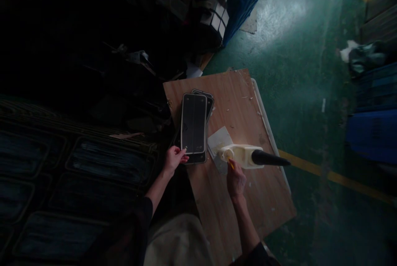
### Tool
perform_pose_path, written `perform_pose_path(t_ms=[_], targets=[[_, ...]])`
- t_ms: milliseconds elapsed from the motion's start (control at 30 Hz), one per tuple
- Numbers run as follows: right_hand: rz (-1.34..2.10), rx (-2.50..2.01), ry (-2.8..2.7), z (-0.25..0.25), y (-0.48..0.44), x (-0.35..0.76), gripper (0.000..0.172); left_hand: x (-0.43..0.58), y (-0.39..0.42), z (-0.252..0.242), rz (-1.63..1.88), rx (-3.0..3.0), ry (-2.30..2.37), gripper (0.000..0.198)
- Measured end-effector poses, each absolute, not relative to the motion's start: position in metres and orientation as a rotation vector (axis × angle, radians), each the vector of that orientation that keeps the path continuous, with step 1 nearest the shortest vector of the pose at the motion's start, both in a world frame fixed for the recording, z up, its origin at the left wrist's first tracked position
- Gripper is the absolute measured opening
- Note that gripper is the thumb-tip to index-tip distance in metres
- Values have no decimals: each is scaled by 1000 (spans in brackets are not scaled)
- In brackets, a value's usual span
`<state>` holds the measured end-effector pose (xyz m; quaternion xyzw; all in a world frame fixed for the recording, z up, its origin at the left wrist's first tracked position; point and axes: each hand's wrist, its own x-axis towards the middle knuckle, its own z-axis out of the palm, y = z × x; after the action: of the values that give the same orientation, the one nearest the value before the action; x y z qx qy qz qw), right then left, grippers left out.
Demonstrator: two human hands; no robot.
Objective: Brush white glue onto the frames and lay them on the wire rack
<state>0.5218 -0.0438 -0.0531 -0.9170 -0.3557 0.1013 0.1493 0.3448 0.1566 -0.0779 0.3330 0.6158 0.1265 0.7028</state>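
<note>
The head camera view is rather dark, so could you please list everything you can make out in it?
Wooden board: one, brown, centre
Dark panels: at least two, black with pale edging, stacked askew on the board
Cream container: one, cream with black tapered end, on the board
Pale sheet: one, whitish, partly under the container
Thin tool: one, yellow, at the container's round end
Outlined panels: several, dark, lower left
Bundles: several, grey and dark, top
Crate: one, blue, beside the bundles
Floor: one, green with yellow lines, right
Left hand: one, dark sleeve, at the top panel's near corner
Right hand: one, dark sleeve, holding the thin tool
</note>
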Motion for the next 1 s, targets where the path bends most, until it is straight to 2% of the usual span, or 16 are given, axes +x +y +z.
perform_pose_path(t_ms=[233, 533, 767, 1000], targets=[[338, -2614, -1004, -33, -43, 519, 35, 342, 158, -77, 306, 657, 1365, 34], [477, -2622, -1104, -2, -64, 506, 32, 342, 159, -75, 288, 642, 1395, 17], [427, -2376, -650, 0, -65, 503, 29, 341, 159, -77, 295, 636, 1393, 15], [398, -2094, -80, -25, -51, 491, 40, 342, 158, -76, 301, 629, 1385, 17]])
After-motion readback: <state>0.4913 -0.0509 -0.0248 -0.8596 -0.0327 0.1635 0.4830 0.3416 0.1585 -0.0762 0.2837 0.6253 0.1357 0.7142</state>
